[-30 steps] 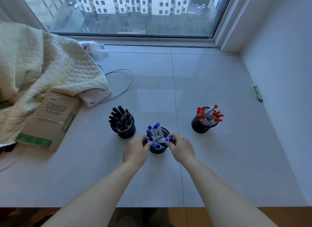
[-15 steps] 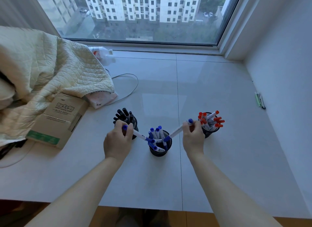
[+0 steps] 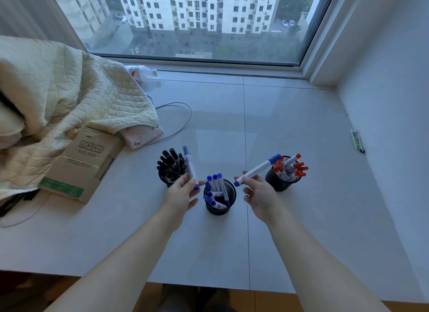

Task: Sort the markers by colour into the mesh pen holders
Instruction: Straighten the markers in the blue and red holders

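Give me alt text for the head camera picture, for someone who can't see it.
A person's left hand and right hand each hold a blue-capped white marker above a black mesh pen holder of blue markers on a pale tiled ledge. Matching holders of black markers and red markers flank it.

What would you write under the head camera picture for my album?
Left hand and right hand each hold a blue-capped white marker above the middle black mesh pen holder of blue markers.
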